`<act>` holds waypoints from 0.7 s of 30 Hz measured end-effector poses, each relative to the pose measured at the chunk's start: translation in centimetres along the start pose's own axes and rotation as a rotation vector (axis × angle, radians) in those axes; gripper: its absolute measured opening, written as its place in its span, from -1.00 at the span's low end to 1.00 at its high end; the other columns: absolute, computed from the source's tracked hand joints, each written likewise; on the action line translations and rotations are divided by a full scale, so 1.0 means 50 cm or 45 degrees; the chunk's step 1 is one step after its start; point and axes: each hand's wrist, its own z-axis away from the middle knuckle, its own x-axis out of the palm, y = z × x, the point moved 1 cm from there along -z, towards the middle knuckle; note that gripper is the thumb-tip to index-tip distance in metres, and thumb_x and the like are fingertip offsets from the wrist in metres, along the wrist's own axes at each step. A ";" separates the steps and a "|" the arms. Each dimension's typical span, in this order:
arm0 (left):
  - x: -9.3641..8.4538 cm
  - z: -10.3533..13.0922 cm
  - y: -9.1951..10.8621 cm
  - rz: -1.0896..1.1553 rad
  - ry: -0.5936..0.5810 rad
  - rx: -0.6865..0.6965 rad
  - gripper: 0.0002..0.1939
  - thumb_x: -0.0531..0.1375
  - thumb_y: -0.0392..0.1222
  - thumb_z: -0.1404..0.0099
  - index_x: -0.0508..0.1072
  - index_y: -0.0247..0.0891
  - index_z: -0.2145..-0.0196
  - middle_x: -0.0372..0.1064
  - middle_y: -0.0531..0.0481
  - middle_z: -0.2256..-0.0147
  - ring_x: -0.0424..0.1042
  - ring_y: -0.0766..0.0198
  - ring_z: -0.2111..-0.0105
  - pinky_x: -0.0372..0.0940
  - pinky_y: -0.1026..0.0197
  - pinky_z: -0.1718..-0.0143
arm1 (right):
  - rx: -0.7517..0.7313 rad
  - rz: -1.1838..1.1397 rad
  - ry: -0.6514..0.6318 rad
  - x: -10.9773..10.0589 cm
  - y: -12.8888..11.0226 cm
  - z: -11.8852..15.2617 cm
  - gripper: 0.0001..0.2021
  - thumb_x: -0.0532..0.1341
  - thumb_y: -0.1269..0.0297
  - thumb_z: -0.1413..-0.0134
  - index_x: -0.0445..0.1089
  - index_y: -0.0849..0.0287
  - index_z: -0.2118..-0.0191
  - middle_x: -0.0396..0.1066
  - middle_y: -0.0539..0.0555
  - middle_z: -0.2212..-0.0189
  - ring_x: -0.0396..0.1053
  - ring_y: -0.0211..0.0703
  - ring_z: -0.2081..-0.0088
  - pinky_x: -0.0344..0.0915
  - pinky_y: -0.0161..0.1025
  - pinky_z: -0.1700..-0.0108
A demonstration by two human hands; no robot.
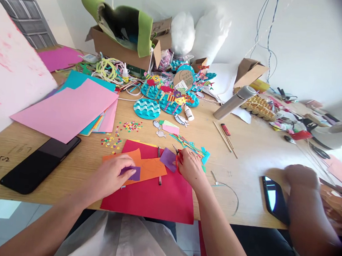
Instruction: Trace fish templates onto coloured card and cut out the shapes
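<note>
My left hand [121,172] pinches a small purple paper piece [136,174] between thumb and fingers, over orange paper sheets [154,167]. Red-handled scissors [178,162] sit in my right hand [190,164], their blades pointing up and to the left. Just left of the scissors, a second purple paper piece [167,159] lies partly on the orange paper, which has faint drawn lines. Beneath everything is a large red sheet [155,202] near the table edge. A dark pen [160,180] crosses under the orange paper, its middle hidden.
Left are pink sheets [70,110] and a black phone [32,169]. Paper confetti [132,126], fish cutouts [160,134] and paper strips [190,144] lie beyond the red sheet. Decorated blue discs [147,109] and a steel flask [234,103] stand behind. Another person's arm [305,205] rests beside a phone [275,200].
</note>
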 end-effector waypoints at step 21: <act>-0.054 0.005 -0.046 0.343 0.137 -0.195 -0.63 0.07 -0.10 -0.27 0.45 -0.24 0.03 0.49 -0.14 0.03 0.46 0.05 0.04 0.35 0.03 0.01 | 0.112 -0.149 0.220 -0.047 0.031 -0.302 -0.77 0.17 0.30 -0.11 0.38 0.30 0.13 0.47 0.26 0.28 0.37 -0.07 0.32 0.13 -0.26 0.37</act>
